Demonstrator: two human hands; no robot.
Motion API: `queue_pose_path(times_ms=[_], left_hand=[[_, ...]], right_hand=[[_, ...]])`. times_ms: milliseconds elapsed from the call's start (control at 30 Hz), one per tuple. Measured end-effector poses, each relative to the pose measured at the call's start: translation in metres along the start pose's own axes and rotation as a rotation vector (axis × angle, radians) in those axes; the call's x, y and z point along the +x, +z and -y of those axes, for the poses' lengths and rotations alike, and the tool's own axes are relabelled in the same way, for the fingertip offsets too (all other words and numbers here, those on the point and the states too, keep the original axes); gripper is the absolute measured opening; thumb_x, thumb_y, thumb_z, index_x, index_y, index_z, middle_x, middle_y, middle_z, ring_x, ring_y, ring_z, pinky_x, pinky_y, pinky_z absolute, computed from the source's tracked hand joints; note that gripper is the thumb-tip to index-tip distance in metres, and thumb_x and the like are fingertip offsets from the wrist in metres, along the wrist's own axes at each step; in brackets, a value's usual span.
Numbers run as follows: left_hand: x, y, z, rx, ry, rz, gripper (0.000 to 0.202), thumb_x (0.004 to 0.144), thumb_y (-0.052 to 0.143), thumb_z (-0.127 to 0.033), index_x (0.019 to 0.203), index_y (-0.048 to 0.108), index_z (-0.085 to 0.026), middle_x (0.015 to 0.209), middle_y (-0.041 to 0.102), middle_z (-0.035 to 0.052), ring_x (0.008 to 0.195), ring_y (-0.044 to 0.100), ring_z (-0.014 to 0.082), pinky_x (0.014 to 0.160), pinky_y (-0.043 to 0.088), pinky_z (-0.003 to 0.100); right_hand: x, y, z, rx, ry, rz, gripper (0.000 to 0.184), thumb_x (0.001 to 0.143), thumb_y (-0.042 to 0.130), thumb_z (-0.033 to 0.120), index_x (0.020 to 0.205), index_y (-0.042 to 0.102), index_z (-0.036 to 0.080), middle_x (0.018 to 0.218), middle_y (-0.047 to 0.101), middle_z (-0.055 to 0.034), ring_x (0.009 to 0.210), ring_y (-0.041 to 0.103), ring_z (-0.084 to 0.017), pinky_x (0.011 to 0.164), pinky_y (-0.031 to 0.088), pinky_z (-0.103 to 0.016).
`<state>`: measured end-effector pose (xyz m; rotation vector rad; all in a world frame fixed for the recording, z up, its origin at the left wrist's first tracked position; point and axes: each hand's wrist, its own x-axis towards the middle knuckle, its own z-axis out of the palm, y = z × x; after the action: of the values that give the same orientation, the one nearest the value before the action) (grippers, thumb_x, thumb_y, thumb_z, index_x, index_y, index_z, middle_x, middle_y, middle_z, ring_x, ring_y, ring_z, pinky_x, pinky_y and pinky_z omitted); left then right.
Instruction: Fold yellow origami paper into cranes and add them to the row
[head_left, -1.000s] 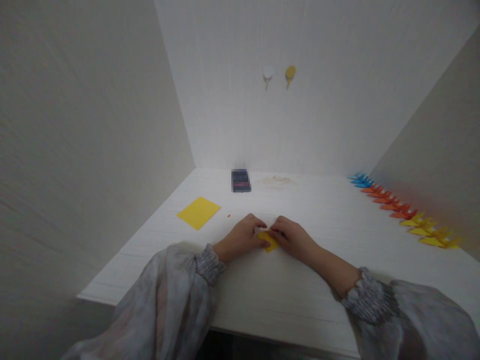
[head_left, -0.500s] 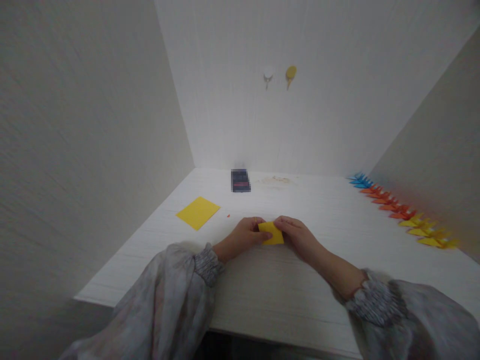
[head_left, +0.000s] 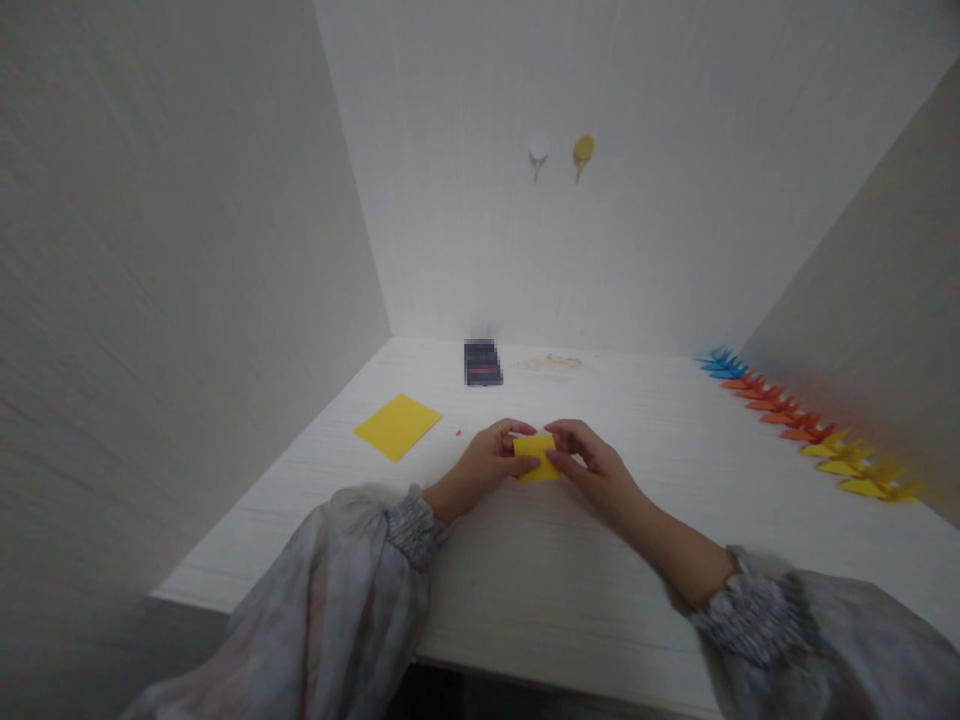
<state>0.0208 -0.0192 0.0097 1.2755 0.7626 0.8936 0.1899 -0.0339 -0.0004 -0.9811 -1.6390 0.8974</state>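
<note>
A small folded yellow paper (head_left: 535, 457) is held just above the white table (head_left: 570, 590), near its middle. My left hand (head_left: 486, 462) pinches the paper's left side with closed fingers. My right hand (head_left: 592, 464) pinches its right side, fingers curled over the top edge. Both wrists rest low over the tabletop, and loose grey sleeves cover my forearms.
A flat yellow paper sheet (head_left: 397, 425) lies to the left. A dark blurred object (head_left: 481, 362) stands near the back wall. A row of folded blue, orange and yellow paper figures (head_left: 802, 424) lines the right wall. Two round hooks (head_left: 561, 152) hang on the back wall.
The folded yellow paper was pressed flat on the table, then turned and lifted slightly between both hands. Both hands moved a little away from me.
</note>
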Motion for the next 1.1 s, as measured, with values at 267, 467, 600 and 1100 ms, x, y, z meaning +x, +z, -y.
queue_pose_path(times_ms=[267,467,600,1100], left_hand=[[0.0,0.0,0.0,-0.073,-0.006,0.078,0.045,0.053,0.074,-0.026,0.091,0.052,-0.014,0.084,0.06,0.003,0.07,0.056,0.0096,0.065,0.042,0.025],[0.002,-0.001,0.005,-0.045,-0.035,0.117,0.046,0.051,0.075,-0.022,0.088,0.05,-0.014,0.08,0.058,0.0005,0.068,0.056,0.0095,0.066,0.042,0.026],[0.002,-0.004,0.006,0.094,-0.007,0.034,0.034,0.057,0.071,-0.026,0.08,0.049,-0.013,0.074,0.055,-0.0001,0.063,0.052,0.0078,0.06,0.04,0.023],[0.002,-0.004,0.007,0.23,0.021,0.023,0.028,0.059,0.068,-0.027,0.077,0.052,-0.013,0.073,0.055,-0.0002,0.06,0.049,0.0067,0.055,0.037,0.02]], right_hand=[[0.001,-0.004,-0.006,-0.094,0.055,0.086,0.02,0.068,0.061,0.027,0.086,0.053,0.021,0.065,0.046,0.0029,0.063,0.048,-0.012,0.061,0.042,-0.027],[0.001,-0.006,-0.009,-0.047,0.124,0.129,0.016,0.066,0.062,0.023,0.078,0.051,0.02,0.063,0.049,0.0037,0.058,0.047,-0.011,0.056,0.039,-0.025],[0.001,-0.007,-0.005,-0.002,0.096,0.211,0.018,0.066,0.063,0.026,0.069,0.046,0.019,0.07,0.052,0.0015,0.064,0.049,-0.011,0.06,0.041,-0.026],[0.001,-0.013,-0.009,-0.069,-0.036,0.36,0.016,0.067,0.066,0.031,0.064,0.055,0.019,0.087,0.051,-0.0029,0.078,0.053,-0.015,0.069,0.045,-0.03]])
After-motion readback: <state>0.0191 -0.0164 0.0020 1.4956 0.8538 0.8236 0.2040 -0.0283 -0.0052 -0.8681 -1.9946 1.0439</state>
